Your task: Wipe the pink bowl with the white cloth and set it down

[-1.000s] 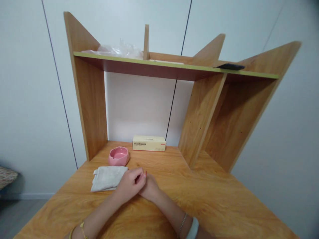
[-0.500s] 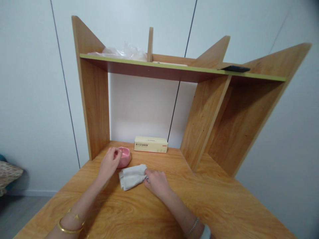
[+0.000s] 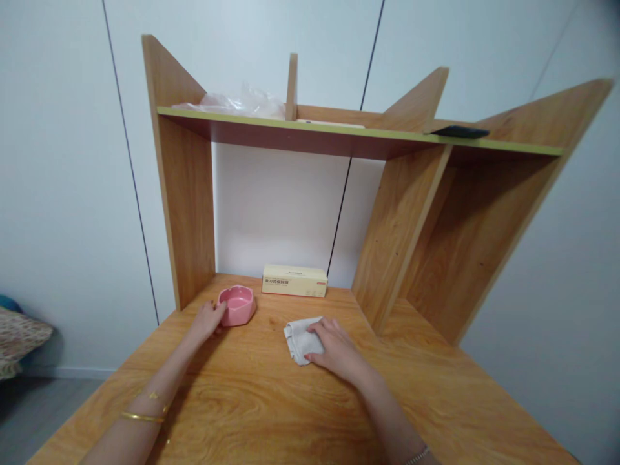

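A pink faceted ashtray [image 3: 238,314] with a notched rim stands on the wooden desk, toward the back left. My left hand [image 3: 209,320] is at its left side, with the thumb against the wall near the rim and the other fingers partly hidden. To the right lies a folded light grey cloth [image 3: 299,340], flat on the desktop. My right hand [image 3: 334,349] grips its right part from above, thumb on the near side and fingers on the far side.
A pale yellow box [image 3: 294,282] with printed characters stands against the wall behind. The wooden shelf unit [image 3: 188,213] rises around the desk's back, its upper shelf bearing a clear plastic bag [image 3: 242,102] and a dark flat object [image 3: 460,132].
My right hand has moved right with the cloth, which now looks more compact. My left hand has dropped from above the ashtray's rim to its left side.
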Action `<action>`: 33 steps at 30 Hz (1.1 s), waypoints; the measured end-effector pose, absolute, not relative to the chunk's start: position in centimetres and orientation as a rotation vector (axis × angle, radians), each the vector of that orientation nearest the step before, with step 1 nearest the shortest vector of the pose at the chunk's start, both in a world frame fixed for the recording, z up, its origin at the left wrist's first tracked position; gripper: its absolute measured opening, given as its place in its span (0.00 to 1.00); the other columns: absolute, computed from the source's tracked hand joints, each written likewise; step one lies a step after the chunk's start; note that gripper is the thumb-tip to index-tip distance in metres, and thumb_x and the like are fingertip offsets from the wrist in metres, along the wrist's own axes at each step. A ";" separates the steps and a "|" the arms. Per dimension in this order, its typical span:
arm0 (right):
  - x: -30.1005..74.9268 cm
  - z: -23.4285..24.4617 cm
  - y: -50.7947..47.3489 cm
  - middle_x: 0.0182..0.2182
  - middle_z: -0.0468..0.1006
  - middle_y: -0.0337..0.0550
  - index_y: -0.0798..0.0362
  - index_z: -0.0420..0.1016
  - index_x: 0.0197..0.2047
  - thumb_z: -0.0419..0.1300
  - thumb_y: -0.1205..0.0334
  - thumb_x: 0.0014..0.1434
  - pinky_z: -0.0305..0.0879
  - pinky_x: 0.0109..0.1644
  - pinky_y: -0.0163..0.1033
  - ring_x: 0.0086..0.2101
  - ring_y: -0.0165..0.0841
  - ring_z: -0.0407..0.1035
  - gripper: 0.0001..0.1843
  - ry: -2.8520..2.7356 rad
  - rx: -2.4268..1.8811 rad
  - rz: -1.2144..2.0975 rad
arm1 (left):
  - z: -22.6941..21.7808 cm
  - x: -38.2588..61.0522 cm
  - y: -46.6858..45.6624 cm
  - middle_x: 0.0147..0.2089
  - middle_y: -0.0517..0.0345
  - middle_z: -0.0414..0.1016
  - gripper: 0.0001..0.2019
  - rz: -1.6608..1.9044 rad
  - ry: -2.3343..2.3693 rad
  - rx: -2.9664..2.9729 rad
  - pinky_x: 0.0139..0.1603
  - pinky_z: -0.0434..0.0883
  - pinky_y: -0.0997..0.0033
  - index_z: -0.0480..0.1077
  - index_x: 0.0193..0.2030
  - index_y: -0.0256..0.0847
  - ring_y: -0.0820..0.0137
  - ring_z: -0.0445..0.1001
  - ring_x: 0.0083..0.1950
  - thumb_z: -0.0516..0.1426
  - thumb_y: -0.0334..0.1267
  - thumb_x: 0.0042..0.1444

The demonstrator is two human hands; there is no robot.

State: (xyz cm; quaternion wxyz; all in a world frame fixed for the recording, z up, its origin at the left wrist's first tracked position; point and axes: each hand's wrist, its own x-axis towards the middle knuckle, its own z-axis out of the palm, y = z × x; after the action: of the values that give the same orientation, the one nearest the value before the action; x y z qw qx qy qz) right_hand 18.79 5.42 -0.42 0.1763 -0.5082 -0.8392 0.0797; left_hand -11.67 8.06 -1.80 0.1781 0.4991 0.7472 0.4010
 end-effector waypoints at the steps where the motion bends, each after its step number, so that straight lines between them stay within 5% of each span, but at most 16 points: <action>1: 18.7 -0.8 5.5 0.40 0.68 0.44 0.51 0.68 0.42 0.62 0.57 0.43 0.52 0.47 0.40 0.44 0.39 0.58 0.21 -2.366 -1.436 0.253 | -1.7 -11.5 8.0 0.27 0.46 0.73 0.18 1.113 2.065 1.375 0.22 0.70 0.66 0.63 0.40 0.32 0.61 0.74 0.24 0.46 0.45 0.52; 5: 18.8 -2.3 6.0 0.36 0.69 0.43 0.52 0.69 0.35 0.58 0.62 0.49 0.54 0.43 0.37 0.40 0.36 0.61 0.08 -2.307 -1.410 0.351 | -1.2 -10.8 7.5 0.19 0.51 0.70 0.15 1.070 1.971 1.242 0.17 0.68 0.70 0.63 0.38 0.32 0.63 0.72 0.18 0.47 0.43 0.53; 9: 18.9 -3.1 6.3 0.29 0.68 0.40 0.53 0.67 0.28 0.55 0.65 0.49 0.55 0.38 0.35 0.33 0.32 0.62 0.02 -2.196 -1.345 0.381 | -1.0 -10.4 7.1 0.26 0.50 0.71 0.16 1.110 1.926 1.149 0.15 0.68 0.70 0.59 0.45 0.33 0.67 0.70 0.15 0.49 0.42 0.52; 13: 18.9 -3.4 6.5 0.23 0.65 0.37 0.53 0.65 0.27 0.54 0.61 0.50 0.55 0.32 0.34 0.28 0.31 0.60 0.04 -2.011 -1.279 0.456 | -1.0 -9.6 6.8 0.33 0.50 0.70 0.20 1.144 1.845 1.076 0.16 0.70 0.70 0.51 0.51 0.36 0.72 0.69 0.15 0.49 0.39 0.53; 18: 18.5 -3.5 6.3 0.25 0.65 0.38 0.53 0.66 0.27 0.53 0.59 0.50 0.55 0.30 0.34 0.27 0.30 0.59 0.07 -1.791 -1.183 0.476 | -1.1 -7.6 6.4 0.27 0.58 0.69 0.23 1.129 1.685 1.003 0.17 0.70 0.72 0.43 0.56 0.39 0.73 0.68 0.14 0.46 0.35 0.54; 26: 18.4 -3.8 6.4 0.20 0.62 0.34 0.54 0.66 0.27 0.53 0.55 0.50 0.50 0.24 0.32 0.20 0.27 0.53 0.10 -1.611 -1.163 0.552 | -1.4 -4.6 5.0 0.15 0.64 0.65 0.18 1.051 1.481 1.018 0.15 0.63 0.81 0.57 0.50 0.34 0.75 0.66 0.14 0.49 0.32 0.50; 33: 18.4 -3.2 6.0 0.18 0.58 0.30 0.52 0.61 0.33 0.49 0.51 0.54 0.48 0.21 0.31 0.18 0.27 0.53 0.13 -1.409 -1.118 0.636 | -1.9 -4.0 5.1 0.15 0.62 0.67 0.26 1.030 1.407 1.086 0.15 0.62 0.80 0.50 0.56 0.33 0.73 0.66 0.13 0.48 0.30 0.49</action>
State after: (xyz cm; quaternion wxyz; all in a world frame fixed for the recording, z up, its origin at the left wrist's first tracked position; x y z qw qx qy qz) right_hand 18.45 6.05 -3.24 0.5785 -0.4779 -0.6025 0.2718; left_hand -3.96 5.05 -1.85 0.5175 0.4523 0.5861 0.4291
